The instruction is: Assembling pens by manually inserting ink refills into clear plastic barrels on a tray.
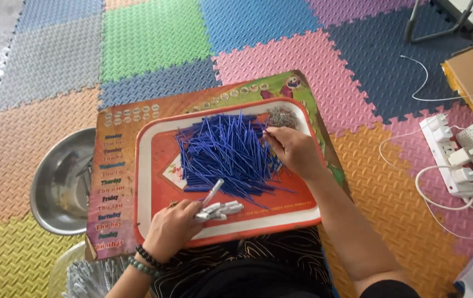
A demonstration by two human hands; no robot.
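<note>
Red tray (153, 221) sits centre frame on a printed board (116, 182) laid over the coloured foam floor mat (153, 38).

A large heap of blue refill tubes (222, 154) fills the tray's middle.

Left hand (173, 229), lower centre, is closed around a bundle of white pen barrels (220, 208), one barrel standing upright.

Right hand (297, 150), right of centre, pinches with narrowed fingers at the heap's upper right edge, beside a small pile of springs (282, 117).

Steel bowl (62, 182) at left holds few items; contents unclear.

Judgement: most tubes remain unprocessed; work appears at an early stage.
</note>
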